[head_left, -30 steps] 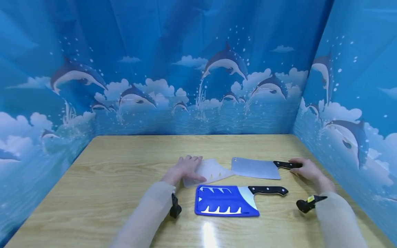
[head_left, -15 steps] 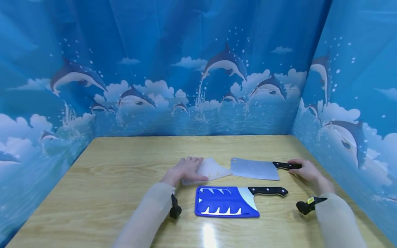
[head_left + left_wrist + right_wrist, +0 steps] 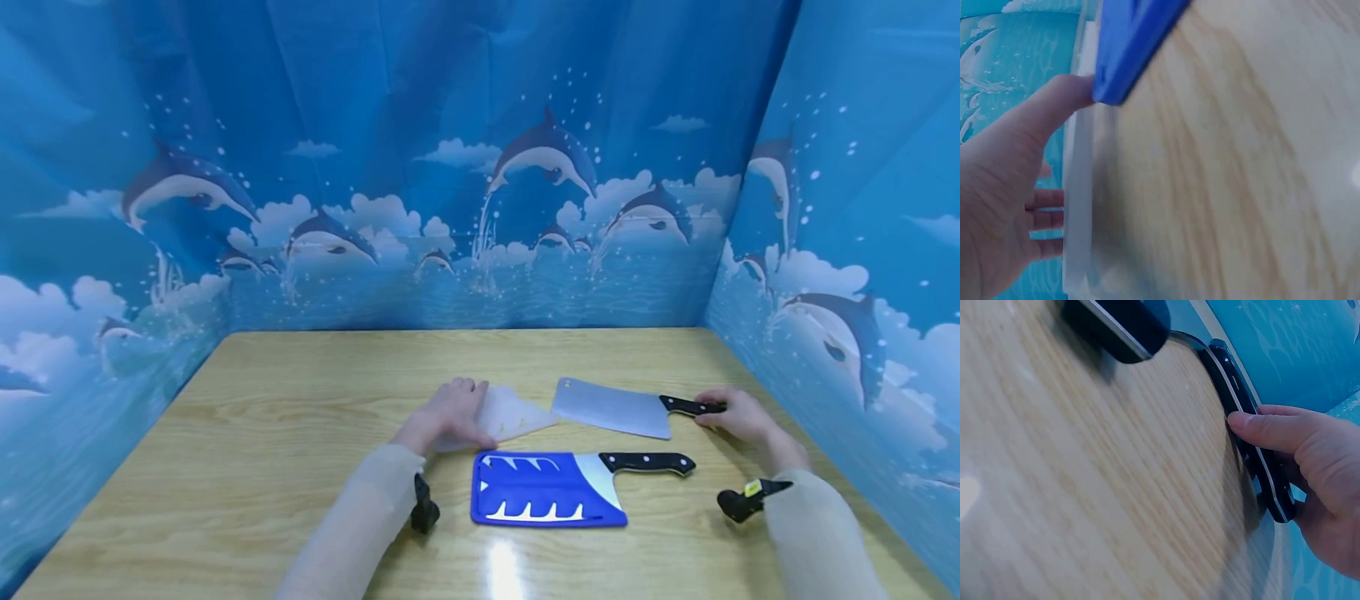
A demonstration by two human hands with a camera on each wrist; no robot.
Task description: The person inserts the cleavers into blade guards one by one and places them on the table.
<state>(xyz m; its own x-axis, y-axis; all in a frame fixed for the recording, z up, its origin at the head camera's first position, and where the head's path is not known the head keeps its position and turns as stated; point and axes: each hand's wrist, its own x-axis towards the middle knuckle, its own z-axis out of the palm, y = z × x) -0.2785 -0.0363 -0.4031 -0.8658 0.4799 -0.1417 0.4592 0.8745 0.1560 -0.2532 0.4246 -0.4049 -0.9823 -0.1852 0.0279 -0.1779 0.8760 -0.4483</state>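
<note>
My left hand (image 3: 453, 414) lies over a translucent white knife sheath (image 3: 513, 414) and grips it, thumb on the near side and fingers on the far side. In the left wrist view, the sheath's pale edge (image 3: 1079, 200) runs between thumb and fingers. At the right, my right hand (image 3: 742, 417) pinches the black handle (image 3: 1250, 425) of a bare-bladed cleaver (image 3: 611, 408) between thumb and fingers. The blade points left, its holed end right beside the sheath's tip. My palm covers the sheath's left part.
Nearer to me lies a second cleaver in a blue sheath (image 3: 528, 489), its black handle (image 3: 648, 462) pointing right. The wooden table (image 3: 300, 417) is bounded at the back and right by a blue dolphin-print curtain (image 3: 420, 208).
My right hand has drawn the cleaver slightly left and turned it, so its handle slopes down a little more. The white sheath has shifted a little left under my left hand.
</note>
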